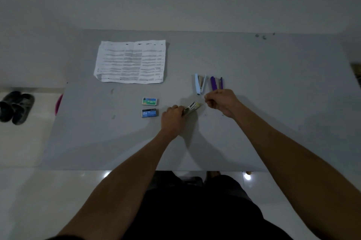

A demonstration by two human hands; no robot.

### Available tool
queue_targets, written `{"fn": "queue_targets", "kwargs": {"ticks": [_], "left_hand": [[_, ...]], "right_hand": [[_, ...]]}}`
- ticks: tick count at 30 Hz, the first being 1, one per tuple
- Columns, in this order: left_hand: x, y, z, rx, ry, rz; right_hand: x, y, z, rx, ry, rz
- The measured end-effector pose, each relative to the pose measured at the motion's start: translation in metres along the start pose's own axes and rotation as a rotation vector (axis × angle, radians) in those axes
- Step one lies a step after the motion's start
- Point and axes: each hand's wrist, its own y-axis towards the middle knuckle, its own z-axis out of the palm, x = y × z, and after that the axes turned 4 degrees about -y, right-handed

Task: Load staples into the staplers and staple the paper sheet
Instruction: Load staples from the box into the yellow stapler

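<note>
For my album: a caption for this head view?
Left hand grips a stapler, right hand pinched beside it; paper waits.

Grey table [273, 122], paper sheet [130, 62], two staple boxes [149, 101] (side by side), open staplers [200, 83]

The stapler in my left hand [172, 116] is a small bare-metal stapler [190, 108] with a dull silver sheen and a pale yellow plastic tip. The flat grey table [273, 122] under it looks smooth and matt, with a few faint smudges. The white printed paper sheet [131, 62] is creased and slightly wavy. The pale blue plastic stapler [199, 83] and the purple plastic stapler [215, 83] look smooth, each with a metal strip inside. The two small cardboard staple boxes [149, 107] have a printed, lightly glossy face. The pale floor tiles [58, 191] are glossy and reflect light.
</note>
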Motion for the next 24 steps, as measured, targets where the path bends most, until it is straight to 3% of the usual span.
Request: {"fn": "queue_targets", "kwargs": {"ticks": [7, 19, 24], "left_hand": [[-0.009, 0.012, -0.028, -0.063, -0.149, 0.086], [-0.019, 0.034, -0.085, -0.129, -0.179, 0.212], [-0.022, 0.035, -0.094, -0.128, -0.203, 0.221]], "right_hand": [[0.019, -0.010, -0.001, 0.068, -0.060, -0.171], [0.058, -0.011, 0.006, -0.011, -0.821, -0.886], [0.059, -0.009, 0.015, 0.036, -0.893, -0.966]]}}
